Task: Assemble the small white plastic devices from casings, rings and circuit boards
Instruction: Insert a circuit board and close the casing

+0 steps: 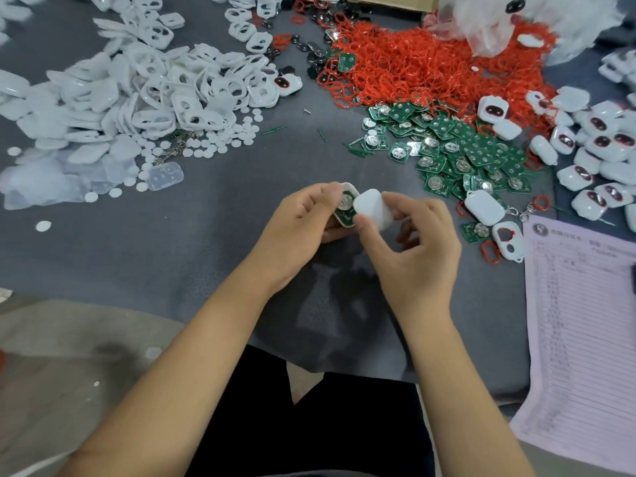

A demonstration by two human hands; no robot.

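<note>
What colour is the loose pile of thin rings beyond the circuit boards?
Red: the heap of thin plastic rings, clearest in the head view.

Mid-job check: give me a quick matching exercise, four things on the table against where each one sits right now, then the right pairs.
Things:
1. red rings
2. green circuit boards
3. paper form
4. white back cover

Places:
A. pinched in the right hand
B. flat at the right edge of the table
C. heaped at the top, right of centre
D. spread just below the red heap

Pairs: 1-C, 2-D, 3-B, 4-A

The left hand holds the casing half with a board already in it.
</note>
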